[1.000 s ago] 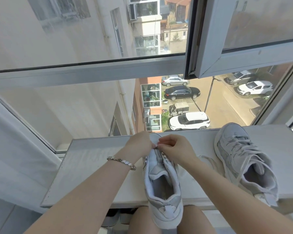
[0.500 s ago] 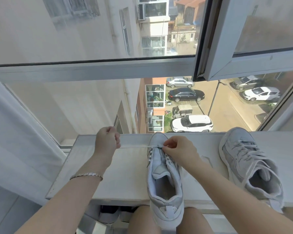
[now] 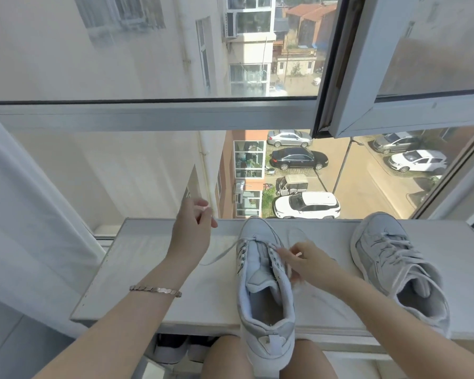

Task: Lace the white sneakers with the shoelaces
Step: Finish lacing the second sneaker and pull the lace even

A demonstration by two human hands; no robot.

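Lacing in progress, first crossings. The hands are apart. The left hand [image 3: 193,233] is raised, its curled fingers pinching what appears to be one end of the shoelace [image 3: 225,251], which runs slack from that hand across to the toe-end eyelets. The right hand [image 3: 308,262] pinches the other run of lace beside the right-hand row of eyelets [image 3: 274,255]. The sneaker [image 3: 263,283] being laced lies between the two hands, touching the right and well clear of the left, with its toe away from the person and its heel overhanging the near edge of the surface [image 3: 148,269]. Only the lowest eyelets appear threaded, so most of the task is judged to be outstanding. The next move probably calls for taking up the slack on the left, then steering a lace tip into the next open eyelet while the sneaker is steadied. A second sneaker [image 3: 394,272], apparently already laced, rests beyond the right hand.
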